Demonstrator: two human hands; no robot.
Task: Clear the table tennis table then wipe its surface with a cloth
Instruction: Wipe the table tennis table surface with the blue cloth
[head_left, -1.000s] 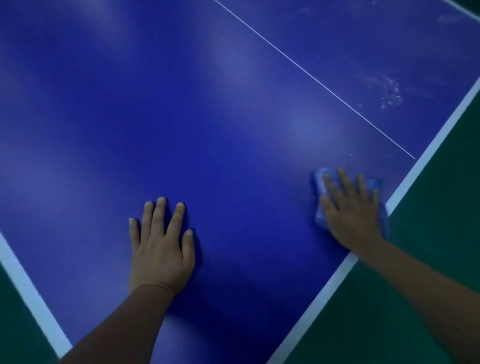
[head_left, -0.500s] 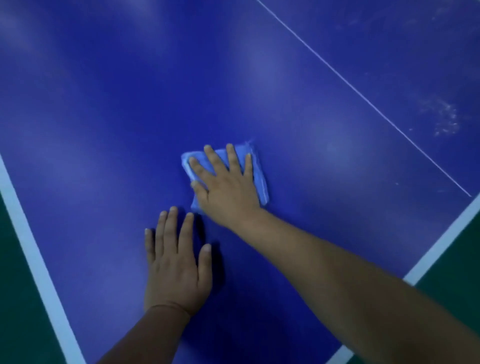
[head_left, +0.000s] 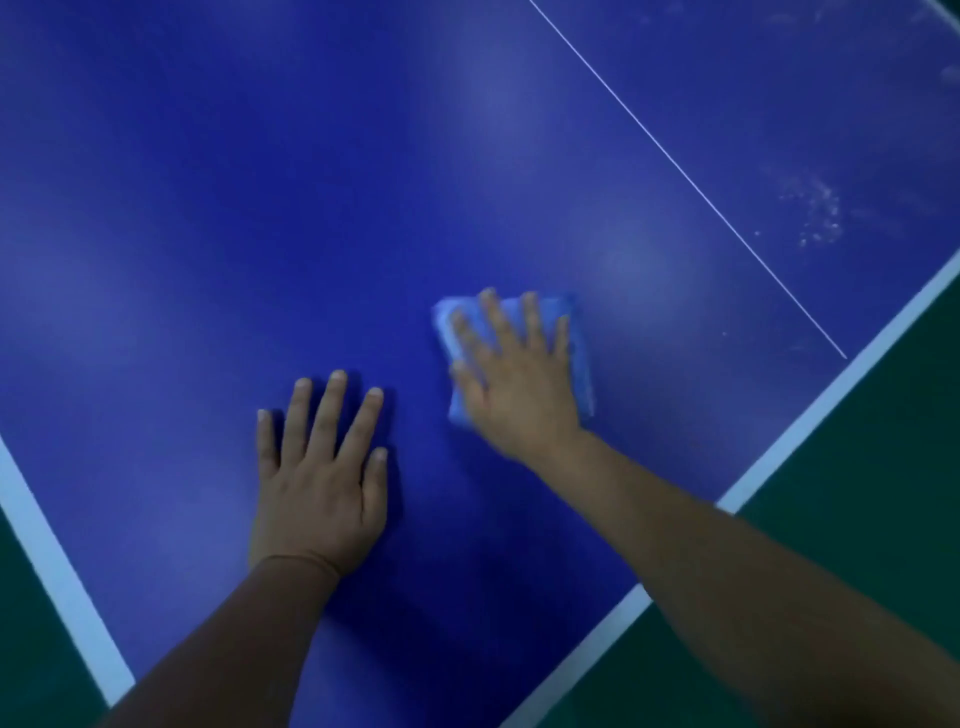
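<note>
Counter (head_left: 260, 182) filled nearly the whole view, a blue table tennis surface with a white border stripe (head_left: 831, 384) along its edge from five o'clock up to three o'clock and another at eight o'clock. Nothing loose lay on the part in view, so the clearing looked done and wiping was the step in hand. A thin white centre line (head_left: 691, 179) ran from twelve o'clock down toward three o'clock. Beyond it, at two o'clock, sat a patch of pale smudges (head_left: 818, 213), seemingly not yet wiped. Green floor (head_left: 857, 519) showed past the edge at four o'clock.

The left hand (head_left: 319, 478) lay flat on the counter at six o'clock, fingers (head_left: 327, 410) straight and spread, holding nothing, probably a brace. The right hand (head_left: 514, 379) pressed palm-down on the folded blue cloth (head_left: 579, 358) just right of centre, its fingers extended over the fabric rather than curled around it. The cloth's long axis ran roughly twelve to six.

The smudges lay up and right of the cloth, at about two o'clock from it, across the centre line; the right hand was clearly the nearer one for that reach.
</note>
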